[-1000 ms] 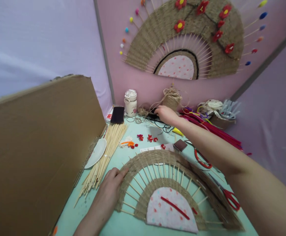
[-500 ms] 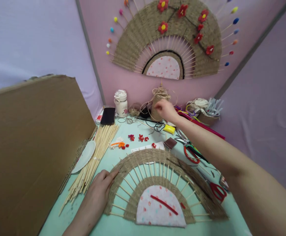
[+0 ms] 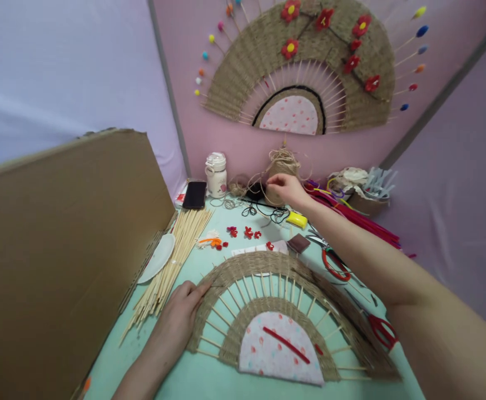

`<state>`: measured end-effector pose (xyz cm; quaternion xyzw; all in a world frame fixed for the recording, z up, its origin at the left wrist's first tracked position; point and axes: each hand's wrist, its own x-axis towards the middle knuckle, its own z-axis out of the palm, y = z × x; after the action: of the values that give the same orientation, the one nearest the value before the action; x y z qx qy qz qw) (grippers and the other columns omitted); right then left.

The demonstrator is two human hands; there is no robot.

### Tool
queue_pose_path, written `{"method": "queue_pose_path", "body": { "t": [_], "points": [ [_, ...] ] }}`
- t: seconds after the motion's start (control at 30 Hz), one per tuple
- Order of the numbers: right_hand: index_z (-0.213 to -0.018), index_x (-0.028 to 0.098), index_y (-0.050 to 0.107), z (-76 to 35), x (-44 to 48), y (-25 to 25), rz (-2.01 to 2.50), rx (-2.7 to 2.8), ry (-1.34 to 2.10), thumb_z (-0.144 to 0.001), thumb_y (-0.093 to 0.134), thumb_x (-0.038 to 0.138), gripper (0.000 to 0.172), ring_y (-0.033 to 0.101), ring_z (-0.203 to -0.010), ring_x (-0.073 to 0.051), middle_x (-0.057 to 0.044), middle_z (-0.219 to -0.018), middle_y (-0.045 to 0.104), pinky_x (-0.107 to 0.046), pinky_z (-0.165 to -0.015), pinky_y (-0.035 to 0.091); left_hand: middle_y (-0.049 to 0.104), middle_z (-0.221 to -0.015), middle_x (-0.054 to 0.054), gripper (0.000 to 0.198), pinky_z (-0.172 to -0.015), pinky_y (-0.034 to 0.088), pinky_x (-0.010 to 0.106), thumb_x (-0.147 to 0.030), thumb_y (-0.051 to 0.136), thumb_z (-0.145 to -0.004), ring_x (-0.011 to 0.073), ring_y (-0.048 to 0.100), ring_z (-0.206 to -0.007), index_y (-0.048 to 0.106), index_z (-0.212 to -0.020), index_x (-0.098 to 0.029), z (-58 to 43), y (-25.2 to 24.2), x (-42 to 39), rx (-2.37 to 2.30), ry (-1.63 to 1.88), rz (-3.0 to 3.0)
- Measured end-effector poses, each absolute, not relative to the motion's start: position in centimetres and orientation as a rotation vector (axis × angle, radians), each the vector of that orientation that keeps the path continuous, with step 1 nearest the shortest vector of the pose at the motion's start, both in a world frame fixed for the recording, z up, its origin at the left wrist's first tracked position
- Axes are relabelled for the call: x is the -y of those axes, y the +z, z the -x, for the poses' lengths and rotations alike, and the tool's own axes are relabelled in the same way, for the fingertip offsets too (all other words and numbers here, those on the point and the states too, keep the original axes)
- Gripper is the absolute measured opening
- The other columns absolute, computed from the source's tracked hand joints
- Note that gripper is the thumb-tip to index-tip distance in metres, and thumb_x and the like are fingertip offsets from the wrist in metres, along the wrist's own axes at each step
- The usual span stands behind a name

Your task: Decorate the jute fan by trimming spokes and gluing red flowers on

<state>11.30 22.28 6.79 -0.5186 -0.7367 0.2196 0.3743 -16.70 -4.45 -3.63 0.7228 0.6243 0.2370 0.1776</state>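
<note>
A half-round woven fan [image 3: 263, 264] of brown twine on thin sticks lies in front of me. On its pale dotted centre panel [image 3: 259, 350] rests a red fuzzy strip [image 3: 287, 345]. My left hand [image 3: 178, 314] is at the fan's left edge, thumb and forefinger closed on the weave, the other fingers curled. Further back, my right hand [image 3: 291, 190] is raised in a pinch before the twine spool [image 3: 283, 162]. Whatever its fingertips hold is too small to make out. Small red flowers [image 3: 248, 232] lie behind the fan.
Thin sticks [image 3: 172, 266] and a white plate [image 3: 159, 258] lie at left by a cardboard panel [image 3: 72, 250]. A phone [image 3: 194, 194] and bottle [image 3: 216, 175] stand behind. Red-handled scissors [image 3: 382, 331] lie at right. A larger fan [image 3: 247, 72] hangs on the wall.
The view has shifted a little, moving everything rightward. Against the spool, my right hand has gone slightly left and down, still pinched. My left hand keeps its place on the fan.
</note>
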Motion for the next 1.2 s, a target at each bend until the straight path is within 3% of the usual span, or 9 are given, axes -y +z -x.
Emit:
{"method": "queue_pose_path", "body": {
  "t": [0.17, 0.33, 0.4, 0.53, 0.67, 0.9, 1.07, 1.2],
  "points": [
    [-0.076, 0.016, 0.058, -10.7, -20.0, 5.0, 1.325, 1.874, 0.903, -0.07, 0.06, 0.023, 0.009, 0.046, -0.053, -0.008, 0.003, -0.063, 0.056, -0.02, -0.051, 0.038, 0.056, -0.086, 0.005, 0.04, -0.077, 0.047, 0.032, -0.025, 0.037, -0.092, 0.0191, 0.055, -0.085, 0.062, -0.123, -0.029, 16.5, -3.5, 4.7, -1.779, 0.646, -2.015],
    [-0.071, 0.017, 0.055, -9.7, -17.6, 3.2, 1.341, 1.912, 1.189, -0.069, 0.065, 0.024, 0.012, 0.048, -0.053, -0.008, 0.003, -0.06, 0.055, -0.019, -0.049, 0.041, 0.055, -0.088, 0.005, 0.041, -0.078, 0.046, 0.033, -0.025, 0.036, -0.094, 0.0189, 0.054, -0.086, 0.061, -0.126, -0.027, 16.5, -3.4, 4.8, -1.773, 0.625, -2.017],
    [-0.082, 0.016, 0.057, -9.3, -17.0, 2.6, 1.355, 1.924, 1.248, -0.068, 0.066, 0.02, 0.016, 0.049, -0.052, -0.008, 0.003, -0.061, 0.057, -0.019, -0.048, 0.04, 0.055, -0.087, 0.006, 0.041, -0.077, 0.046, 0.033, -0.025, 0.035, -0.093, 0.0192, 0.053, -0.086, 0.061, -0.125, -0.026, 16.5, -3.5, 4.8, -1.775, 0.619, -2.023],
    [-0.124, 0.021, 0.049, -9.3, -16.7, 1.9, 1.371, 1.97, 1.228, -0.069, 0.062, 0.009, 0.058, 0.047, -0.048, -0.007, 0.008, -0.061, 0.056, -0.016, -0.044, 0.034, 0.054, -0.086, 0.005, 0.041, -0.076, 0.046, 0.032, -0.023, 0.036, -0.092, 0.0188, 0.053, -0.085, 0.061, -0.125, -0.027, 16.6, -3.7, 4.7, -1.773, 0.623, -2.032],
    [-0.12, 0.02, 0.055, -8.9, -17.7, 1.9, 1.374, 2.104, 1.121, -0.075, 0.058, 0.009, 0.047, 0.044, -0.046, -0.006, 0.008, -0.059, 0.053, -0.016, -0.044, 0.034, 0.055, -0.085, 0.004, 0.042, -0.076, 0.046, 0.031, -0.022, 0.037, -0.092, 0.0182, 0.054, -0.084, 0.061, -0.125, -0.029, 16.7, -4.0, 4.7, -1.767, 0.649, -2.024],
    [-0.124, 0.016, 0.057, -4.2, -22.0, 2.0, 1.463, 2.214, 0.899, -0.083, 0.063, 0.024, 0.042, 0.061, -0.06, -0.013, -0.004, -0.072, 0.069, -0.02, -0.057, 0.045, 0.057, -0.087, 0.005, 0.041, -0.077, 0.047, 0.031, -0.023, 0.038, -0.091, 0.0186, 0.054, -0.085, 0.061, -0.125, -0.029, 16.7, -4.4, 4.7, -1.777, 0.657, -2.007],
    [-0.098, 0.017, 0.07, -3.2, -25.6, 1.7, 1.554, 2.229, 0.532, -0.086, 0.052, 0.019, 0.021, 0.063, -0.098, -0.024, -0.014, -0.099, 0.07, -0.029, -0.082, 0.044, 0.056, -0.087, 0.005, 0.042, -0.077, 0.046, 0.03, -0.023, 0.036, -0.092, 0.0187, 0.054, -0.086, 0.061, -0.125, -0.031, 16.6, -4.5, 4.7, -1.787, 0.649, -1.993],
    [-0.089, 0.018, 0.072, -2.8, -27.0, 0.9, 1.544, 2.246, 0.439, -0.079, 0.056, 0.015, 0.019, 0.061, -0.102, -0.026, -0.013, -0.103, 0.07, -0.032, -0.086, 0.042, 0.055, -0.087, 0.003, 0.042, -0.077, 0.045, 0.028, -0.022, 0.037, -0.093, 0.0178, 0.053, -0.086, 0.059, -0.126, -0.032, 16.5, -4.3, 4.9, -1.791, 0.629, -1.981]
  ]
}}
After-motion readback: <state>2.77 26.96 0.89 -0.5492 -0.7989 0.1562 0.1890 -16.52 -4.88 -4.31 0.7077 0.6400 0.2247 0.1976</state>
